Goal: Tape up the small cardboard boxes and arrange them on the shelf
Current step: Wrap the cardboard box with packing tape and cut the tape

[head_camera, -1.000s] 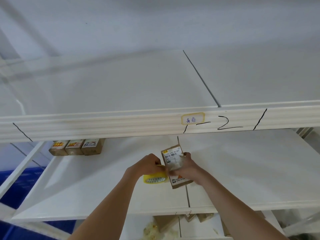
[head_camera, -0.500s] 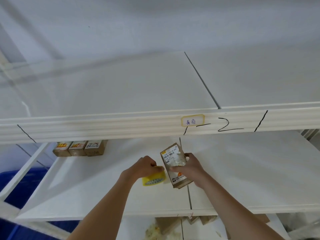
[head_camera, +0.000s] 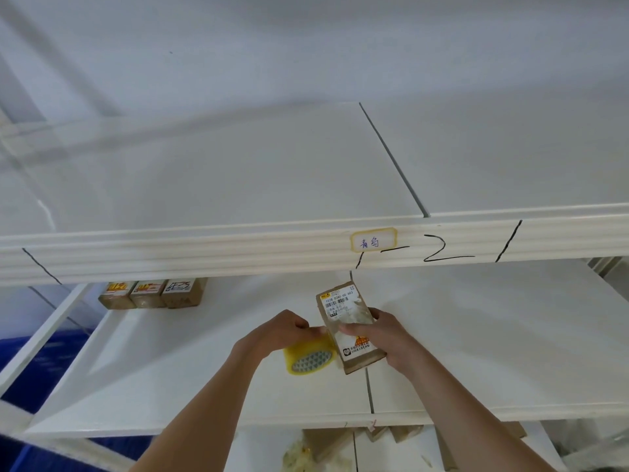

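A small cardboard box point(head_camera: 347, 321) with a white shipping label is held above the middle shelf point(head_camera: 476, 335). My right hand point(head_camera: 384, 335) grips it from the right, thumb across its face. My left hand point(head_camera: 279, 332) holds a yellow roll of clear tape point(head_camera: 308, 357) right against the box's left side, fingers pinched near the box edge. Three taped small boxes point(head_camera: 151, 294) stand in a row at the back left of the same shelf.
The upper shelf's front rail point(head_camera: 238, 253) carries a yellow-edged label point(head_camera: 373, 238) and black marker lines. Cardboard pieces and more boxes point(head_camera: 391, 437) lie on the lower shelf. A blue bin point(head_camera: 23, 362) sits to the left, beyond the rack frame.
The box has been tilted slightly and my right thumb has shifted down its face. The tape roll has dropped lower and closer to the box's left side.
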Available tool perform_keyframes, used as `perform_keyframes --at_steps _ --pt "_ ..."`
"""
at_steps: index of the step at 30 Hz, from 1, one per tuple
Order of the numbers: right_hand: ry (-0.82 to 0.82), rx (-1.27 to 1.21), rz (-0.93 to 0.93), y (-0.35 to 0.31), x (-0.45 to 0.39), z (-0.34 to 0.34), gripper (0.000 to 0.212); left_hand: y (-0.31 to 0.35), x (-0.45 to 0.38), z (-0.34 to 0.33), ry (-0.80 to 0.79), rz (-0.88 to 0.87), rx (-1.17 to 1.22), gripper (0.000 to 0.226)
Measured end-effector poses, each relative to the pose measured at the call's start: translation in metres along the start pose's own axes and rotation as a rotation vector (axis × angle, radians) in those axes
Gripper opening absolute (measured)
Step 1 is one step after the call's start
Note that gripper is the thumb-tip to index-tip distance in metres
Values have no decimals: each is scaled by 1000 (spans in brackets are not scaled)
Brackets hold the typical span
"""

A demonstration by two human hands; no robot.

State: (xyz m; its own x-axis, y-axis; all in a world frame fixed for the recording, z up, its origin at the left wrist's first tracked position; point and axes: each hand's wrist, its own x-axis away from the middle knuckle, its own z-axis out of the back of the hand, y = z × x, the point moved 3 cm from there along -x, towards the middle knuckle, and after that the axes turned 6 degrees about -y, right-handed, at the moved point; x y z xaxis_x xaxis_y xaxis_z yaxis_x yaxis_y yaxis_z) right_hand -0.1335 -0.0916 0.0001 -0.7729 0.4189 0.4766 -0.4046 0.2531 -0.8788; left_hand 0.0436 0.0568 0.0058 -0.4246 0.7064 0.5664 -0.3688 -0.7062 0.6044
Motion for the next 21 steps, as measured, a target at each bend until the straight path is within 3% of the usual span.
perform_keyframes --at_steps 4,9,17,21 --pt "-40 -22 -12 -1 0 4 74 8 4 1 -59 -6 -4 58" --pt "20 -78 7 -9 0 6 87 18 6 7 -67 -109 160 52" --pt "-24 283 -37 -16 -1 5 65 17 -7 1 4 -47 6 45" --pt "-12 446 -16 -18 -7 -4 76 21 -10 -3 64 -47 -146 47"
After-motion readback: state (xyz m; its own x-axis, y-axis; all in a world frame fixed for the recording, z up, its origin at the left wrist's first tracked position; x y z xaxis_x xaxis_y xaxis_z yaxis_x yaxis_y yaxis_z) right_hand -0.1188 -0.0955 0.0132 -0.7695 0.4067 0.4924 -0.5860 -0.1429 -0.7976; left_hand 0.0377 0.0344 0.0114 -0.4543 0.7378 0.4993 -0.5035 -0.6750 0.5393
